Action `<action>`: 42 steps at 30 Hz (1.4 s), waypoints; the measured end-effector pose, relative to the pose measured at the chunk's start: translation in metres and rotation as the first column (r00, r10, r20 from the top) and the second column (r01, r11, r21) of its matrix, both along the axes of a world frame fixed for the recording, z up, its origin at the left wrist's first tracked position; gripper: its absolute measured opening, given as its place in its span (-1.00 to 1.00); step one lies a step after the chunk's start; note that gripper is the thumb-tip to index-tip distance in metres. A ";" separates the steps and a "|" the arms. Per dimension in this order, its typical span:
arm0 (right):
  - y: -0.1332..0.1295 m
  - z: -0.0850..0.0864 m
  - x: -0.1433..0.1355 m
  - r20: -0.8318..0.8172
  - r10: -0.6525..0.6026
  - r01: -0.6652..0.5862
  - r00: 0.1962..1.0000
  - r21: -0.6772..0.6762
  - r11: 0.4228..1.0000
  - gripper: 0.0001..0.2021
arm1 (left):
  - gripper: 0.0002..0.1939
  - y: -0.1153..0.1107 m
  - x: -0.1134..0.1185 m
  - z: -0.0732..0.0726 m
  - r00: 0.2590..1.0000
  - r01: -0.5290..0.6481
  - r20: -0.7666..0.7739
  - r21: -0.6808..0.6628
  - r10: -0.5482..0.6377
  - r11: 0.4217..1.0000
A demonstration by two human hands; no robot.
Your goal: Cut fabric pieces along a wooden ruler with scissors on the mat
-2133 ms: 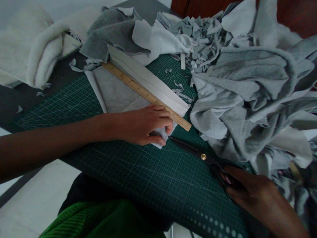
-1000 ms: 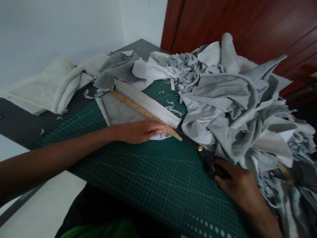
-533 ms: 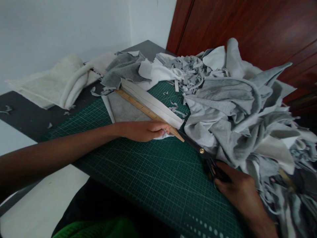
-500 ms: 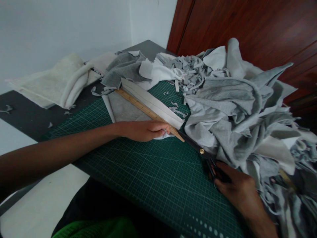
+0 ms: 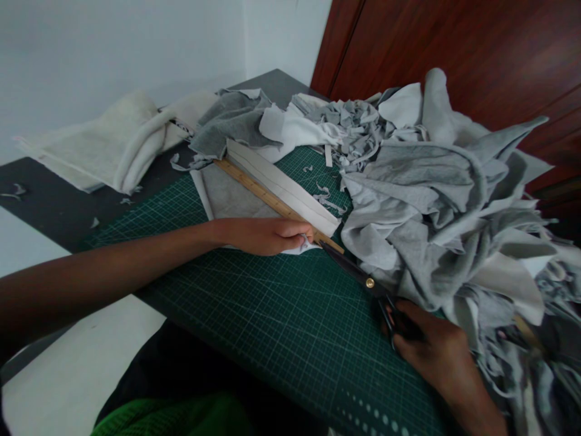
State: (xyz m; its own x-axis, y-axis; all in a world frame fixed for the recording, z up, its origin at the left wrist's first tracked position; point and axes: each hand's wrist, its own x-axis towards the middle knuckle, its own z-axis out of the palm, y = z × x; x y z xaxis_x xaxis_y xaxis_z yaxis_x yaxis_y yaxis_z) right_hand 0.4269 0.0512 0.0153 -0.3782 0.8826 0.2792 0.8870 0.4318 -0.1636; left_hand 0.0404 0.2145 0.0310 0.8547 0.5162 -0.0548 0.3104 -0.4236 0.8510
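My left hand (image 5: 272, 235) is closed in a pinch on the near corner of a light grey piece of fabric (image 5: 240, 198) lying on the green cutting mat (image 5: 272, 315). A wooden ruler (image 5: 267, 197) rests slantwise on the fabric, its near end just past my fingertips. Along the ruler's far side runs a whitish strip (image 5: 290, 191) with a dark line on it. My right hand (image 5: 431, 345) grips black scissors (image 5: 349, 266) by the handles, fingers partly hidden. The blade tips are beside the ruler's near end, close to the pinched corner. The blades look nearly shut.
A large heap of grey cloth (image 5: 422, 181) covers the mat's right side. Small scraps (image 5: 327, 197) lie beyond the strip. Folded cream fabric (image 5: 104, 139) and dark grey cloth (image 5: 236, 121) lie at the back left. A white wall and reddish wooden panel stand behind.
The scissor tips have moved left, from the far side of the ruler's end to its near side by the pinched fabric. My left hand keeps its pinch. The view has shifted slightly.
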 end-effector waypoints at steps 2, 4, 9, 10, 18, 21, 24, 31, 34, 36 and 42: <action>0.002 0.002 0.002 0.013 -0.009 0.009 1.000 -0.009 1.000 -0.72 | -0.74 0.000 0.000 0.001 1.000 0.009 -0.008 -0.006 -0.009 1.000; 0.003 0.004 0.003 0.031 0.024 -0.023 0.999 -0.028 0.999 -0.70 | -0.75 0.000 0.000 0.001 1.000 0.018 -0.002 -0.017 -0.018 1.000; 0.001 0.005 -0.005 0.029 0.076 -0.074 0.997 -0.043 0.996 -0.72 | -0.75 0.003 0.000 0.001 1.000 0.008 0.028 -0.024 -0.007 1.000; 0.001 0.005 -0.007 0.031 0.081 -0.079 0.996 -0.049 0.996 -0.73 | -0.75 0.003 0.001 0.001 0.999 0.004 0.035 -0.027 -0.003 1.000; 0.006 0.013 -0.011 0.109 0.160 -0.167 0.981 0.063 0.984 -0.82 | -0.73 0.006 0.003 0.001 0.991 -0.105 0.079 -0.038 0.107 0.994; 0.007 0.014 -0.015 0.116 0.144 -0.156 0.983 0.107 0.982 -0.82 | -0.71 0.006 0.003 0.000 0.987 -0.129 0.085 -0.060 0.134 0.990; 0.007 0.013 -0.020 0.124 0.092 -0.108 0.988 0.125 0.986 -0.80 | -0.67 0.005 0.003 0.001 0.984 -0.155 0.081 -0.063 0.160 0.986; 0.010 0.010 -0.018 0.157 0.094 -0.114 0.983 0.123 0.986 -0.81 | -0.68 0.005 0.005 0.003 0.984 -0.156 0.070 -0.086 0.162 0.984; 0.011 0.012 -0.022 0.153 0.124 -0.145 0.980 0.134 0.980 -0.79 | -0.71 0.005 0.004 0.003 0.983 -0.160 0.079 -0.080 0.167 0.984; 0.010 0.014 -0.025 0.140 0.099 -0.118 0.985 0.133 0.984 -0.77 | -0.73 0.005 0.004 0.002 0.979 -0.172 0.096 -0.063 0.177 0.983; 0.008 0.015 -0.027 0.138 0.128 -0.146 0.982 0.130 0.981 -0.81 | -0.73 0.005 0.004 -0.002 0.976 -0.161 0.139 -0.050 0.166 0.986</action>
State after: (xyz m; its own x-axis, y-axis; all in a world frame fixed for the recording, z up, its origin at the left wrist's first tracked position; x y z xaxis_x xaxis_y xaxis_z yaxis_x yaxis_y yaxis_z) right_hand 0.4002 0.0592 0.0299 -0.5334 0.7760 0.3366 0.8275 0.5612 0.0177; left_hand 0.0446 0.2198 0.0287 0.7593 0.6496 0.0387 0.2475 -0.3433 0.9061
